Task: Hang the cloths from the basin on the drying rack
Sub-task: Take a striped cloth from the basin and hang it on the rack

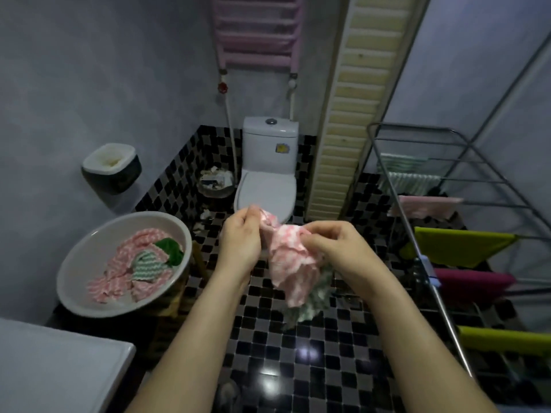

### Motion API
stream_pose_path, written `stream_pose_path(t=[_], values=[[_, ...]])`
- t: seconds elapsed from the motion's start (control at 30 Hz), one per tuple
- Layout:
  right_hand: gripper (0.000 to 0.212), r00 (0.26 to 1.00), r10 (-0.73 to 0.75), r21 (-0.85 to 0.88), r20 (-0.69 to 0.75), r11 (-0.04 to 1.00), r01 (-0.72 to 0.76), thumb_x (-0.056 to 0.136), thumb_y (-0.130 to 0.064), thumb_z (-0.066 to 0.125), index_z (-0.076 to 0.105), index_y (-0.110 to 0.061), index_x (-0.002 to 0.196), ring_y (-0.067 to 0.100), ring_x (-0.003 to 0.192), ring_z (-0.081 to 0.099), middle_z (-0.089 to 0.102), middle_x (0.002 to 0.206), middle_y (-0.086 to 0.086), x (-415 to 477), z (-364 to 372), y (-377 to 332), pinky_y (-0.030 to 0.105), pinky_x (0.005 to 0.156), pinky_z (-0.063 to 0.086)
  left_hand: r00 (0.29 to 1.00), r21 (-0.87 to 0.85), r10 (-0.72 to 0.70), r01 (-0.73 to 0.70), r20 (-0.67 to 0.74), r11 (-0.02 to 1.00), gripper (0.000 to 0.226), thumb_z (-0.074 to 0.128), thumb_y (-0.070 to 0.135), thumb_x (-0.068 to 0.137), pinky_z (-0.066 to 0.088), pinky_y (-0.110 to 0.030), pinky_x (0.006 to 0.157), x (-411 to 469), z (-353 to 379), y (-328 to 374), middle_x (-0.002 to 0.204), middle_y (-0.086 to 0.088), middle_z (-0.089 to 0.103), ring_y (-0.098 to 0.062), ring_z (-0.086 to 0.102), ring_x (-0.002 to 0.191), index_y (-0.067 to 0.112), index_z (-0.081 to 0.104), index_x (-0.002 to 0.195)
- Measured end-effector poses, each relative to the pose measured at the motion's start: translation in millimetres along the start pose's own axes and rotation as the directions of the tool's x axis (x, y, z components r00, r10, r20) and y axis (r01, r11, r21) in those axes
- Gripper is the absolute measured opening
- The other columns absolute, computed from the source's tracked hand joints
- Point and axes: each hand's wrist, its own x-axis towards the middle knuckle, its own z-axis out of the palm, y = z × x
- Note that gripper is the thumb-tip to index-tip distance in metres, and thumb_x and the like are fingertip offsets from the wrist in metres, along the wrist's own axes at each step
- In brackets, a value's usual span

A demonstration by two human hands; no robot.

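Pinching cloth [293, 263], left hand [240, 242], right hand [337, 248], seemingly crumpled

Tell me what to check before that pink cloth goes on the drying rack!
1. Both hands hold the cloth: ok. The left hand and right hand pinch the pink cloth near its top.
2. Cloth opened out flat: not ok. It is bunched up between the hands.
3. Only one cloth picked up: cannot tell. A green-and-white cloth hangs right behind the pink one.
4. Free bar on the drying rack: ok. The upper bars are bare, while the lower ones carry cloths.
5. Basin finished: not ok. More cloths lie inside.
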Motion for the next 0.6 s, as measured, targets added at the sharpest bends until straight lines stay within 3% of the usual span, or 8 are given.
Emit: stream_pose_path(t=[0.07,0.17,0.33,0.4,0.47,0.53,0.6], values=[[0.027,0.993,0.096,0.111,-0.062,0.99,-0.088,0.09,-0.014,0.058,0.067,-0.004,0.067,0.019,0.062,0.058,0.062,0.063,0.003,-16,-20,7,0.024,0.058,0.046,0.999,0.012,0.051,-0.051,0.018,0.999,0.054,0.039,0.037,0.101,0.043,-0.032,0.067,-10,13,7,0.075,-0.016,0.06,-0.021,0.054,0.067,-0.012,0.055,0.084],[0.042,0.979,0.168,0.185,-0.112,0.972,-0.146,0.091,-0.027,0.057,0.058,0.015,0.087,0.026,0.066,0.051,0.053,0.072,0.013,-27,-41,18,0.027,0.057,0.041,0.994,-0.077,0.071,-0.065,0.084,0.995,0.05,0.049,0.036,0.099,0.04,-0.035,0.064,-12,23,17,0.074,-0.011,0.054,-0.021,0.048,0.065,-0.01,0.053,0.082],[0.009,0.973,0.147,0.287,-0.177,0.953,-0.092,0.094,-0.017,0.06,0.068,-0.012,0.093,0.013,0.059,0.064,0.068,0.072,0.0,-27,-67,21,0.025,0.053,0.05,0.952,0.019,0.103,-0.114,0.289,0.993,0.016,0.058,0.02,0.096,0.044,-0.026,0.065,0,40,36,0.075,0.002,0.064,-0.012,0.057,0.067,0.015,0.069,0.084],[0.009,0.971,0.095,0.218,-0.218,0.975,-0.047,0.095,-0.017,0.058,0.066,-0.02,0.091,0.008,0.06,0.061,0.066,0.073,-0.007,-17,-74,22,0.024,0.054,0.048,0.933,0.11,0.139,-0.185,0.331,0.977,0.017,0.056,0.023,0.096,0.044,-0.027,0.066,8,52,40,0.077,0.008,0.065,-0.009,0.058,0.071,0.02,0.069,0.086],[0.023,0.966,0.067,0.076,-0.249,0.996,-0.05,0.096,-0.012,0.05,0.068,-0.02,0.083,0.007,0.065,0.059,0.066,0.073,-0.008,-4,-81,22,0.02,0.056,0.046,0.915,0.181,0.185,-0.263,0.36,0.948,0.018,0.054,0.026,0.094,0.048,-0.031,0.074,19,68,42,0.077,0.011,0.064,-0.01,0.059,0.077,0.026,0.065,0.081],[0.029,0.966,0.067,0.009,-0.25,0.998,-0.067,0.093,-0.012,0.045,0.07,-0.01,0.079,0.011,0.07,0.061,0.069,0.075,0.002,8,-88,18,0.02,0.06,0.045,0.893,0.214,0.207,-0.311,0.4,0.926,0.019,0.057,0.027,0.091,0.05,-0.033,0.079,28,82,43,0.075,0.015,0.064,-0.01,0.061,0.079,0.03,0.064,0.074],[0.039,0.979,0.042,0.006,-0.198,0.999,-0.041,0.096,-0.028,0.05,0.069,0.0,0.078,0.014,0.068,0.061,0.068,0.07,0.009,27,-101,15,0.023,0.063,0.046,0.86,0.249,0.196,-0.343,0.471,0.906,0.017,0.062,0.032,0.088,0.051,-0.034,0.079,48,100,43,0.073,0.015,0.067,-0.008,0.063,0.079,0.03,0.067,0.073]])
